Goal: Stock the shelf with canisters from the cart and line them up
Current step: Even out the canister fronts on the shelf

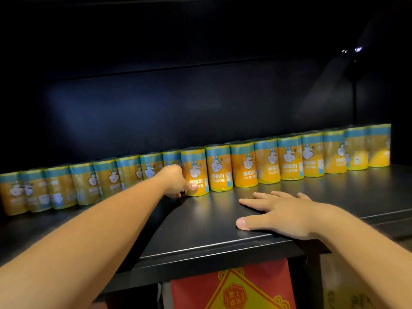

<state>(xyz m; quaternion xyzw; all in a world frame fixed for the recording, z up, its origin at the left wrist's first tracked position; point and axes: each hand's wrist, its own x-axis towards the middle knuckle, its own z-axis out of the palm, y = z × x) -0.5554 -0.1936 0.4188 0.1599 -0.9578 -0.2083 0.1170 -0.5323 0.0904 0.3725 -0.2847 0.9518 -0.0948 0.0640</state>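
Two hands [178, 181] [281, 214]: canister [197, 175] gripped, shelf [211, 233] touched.

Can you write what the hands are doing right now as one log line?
left hand: grips canister in row | right hand: flat on shelf | step: lining up

Left hand [176, 181] fingertips hidden behind canister [195, 172]; red banner [234, 288] cut off below.

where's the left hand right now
In the head view, left of centre: the left hand holds a mid-row canister near its base, on the dark shelf.
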